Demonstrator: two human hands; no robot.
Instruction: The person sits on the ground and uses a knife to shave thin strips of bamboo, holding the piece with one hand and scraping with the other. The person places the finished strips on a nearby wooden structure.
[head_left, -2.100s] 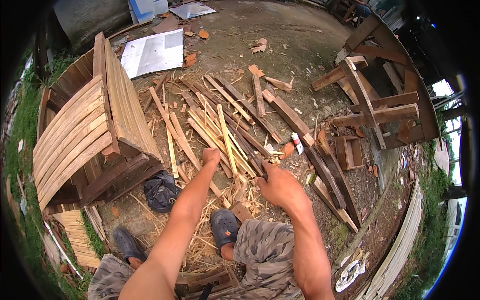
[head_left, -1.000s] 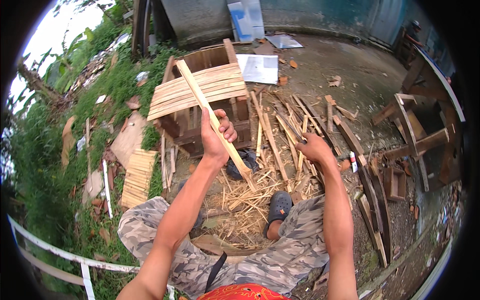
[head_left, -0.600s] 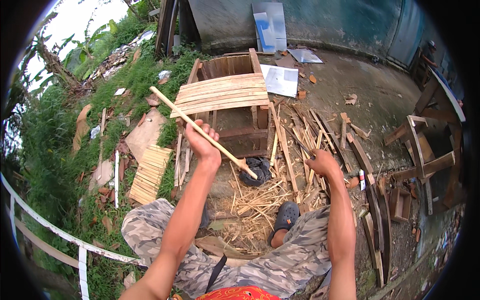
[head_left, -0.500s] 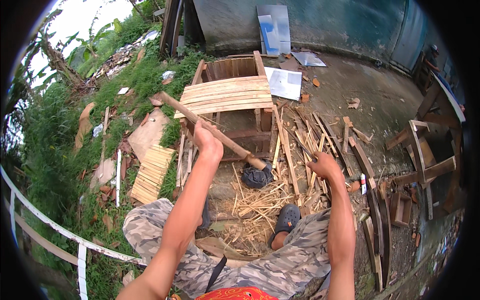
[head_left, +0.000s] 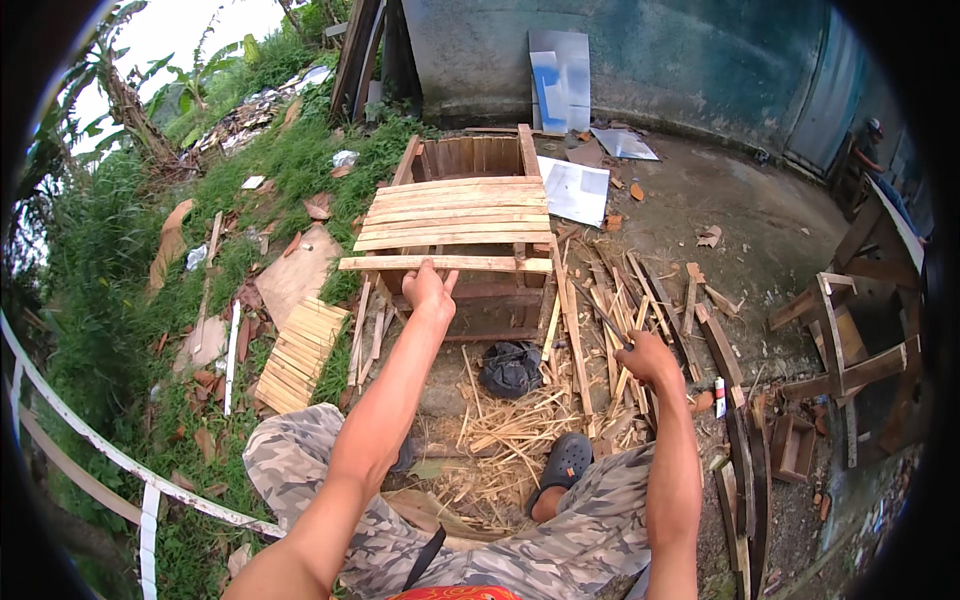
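My left hand (head_left: 428,290) grips a pale wooden slat (head_left: 480,265) near its middle. The slat lies crosswise just in front of a row of similar slats (head_left: 455,212) on top of a wooden frame (head_left: 527,150); a narrow gap parts it from them. Over the strips on the right, my right hand (head_left: 647,357) is closed round the end of a long, thin, dark tool (head_left: 606,322), whose exact kind I cannot make out. A crumpled black bundle (head_left: 511,369) lies on the ground between my feet and the frame.
Wood shavings (head_left: 505,432) and long strips (head_left: 572,330) cover the ground before me. A slatted panel (head_left: 300,355) lies on the left. Dark boards (head_left: 745,470) and a wooden chair-like frame (head_left: 835,320) are on the right. Another person (head_left: 868,150) sits far right.
The slat in my left hand has swung from slanting across my view to lying crosswise at the front of the row. My right hand stays about where it was, holding the dark tool.
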